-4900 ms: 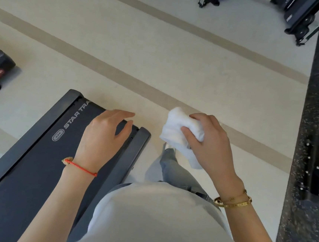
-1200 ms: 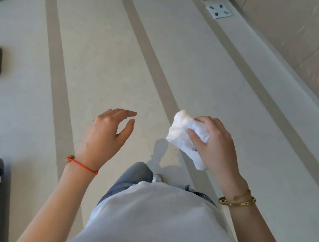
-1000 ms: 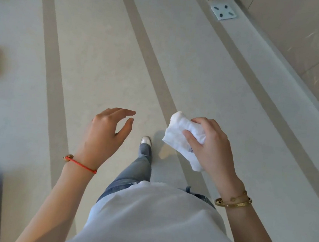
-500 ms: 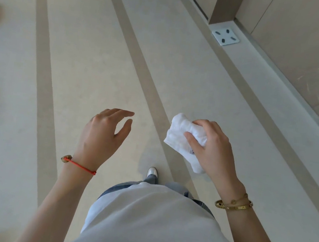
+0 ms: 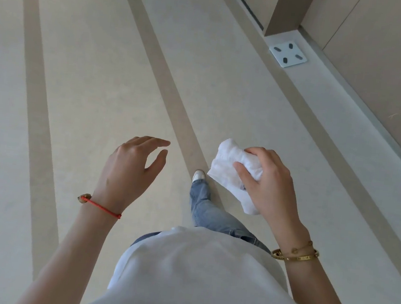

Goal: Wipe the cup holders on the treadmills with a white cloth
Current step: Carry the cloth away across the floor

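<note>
you held the white cloth [image 5: 235,173] bunched up in your right hand [image 5: 269,183]. your fingers [image 5: 256,152] curled over the top of it and your thumb pressed in from the near side, so it sat tight in your grip. one end puffed out past your fingers and the other end hung down below your hand. your left hand [image 5: 128,169] held nothing. its fingers were loose and a little bent, with the thumb apart from them, and it floated over the floor [image 5: 104,67].

no treadmill and no cup holder was in view at that moment. one foot [image 5: 199,175] was out in front on the striped floor, so i think you were walking to the next machine. to do that part well, it was smart to keep the cloth squeezed so it would not drop, and to keep a clean side ready for the next cup holder. your free hand was ready to steady you on the machine.

a small tag with dark print showed on the cloth near your thumb, but it was too small to read. a white square plate [image 5: 288,55] with four dark marks lay by the wall [image 5: 377,59]. it had no words on it.
</note>
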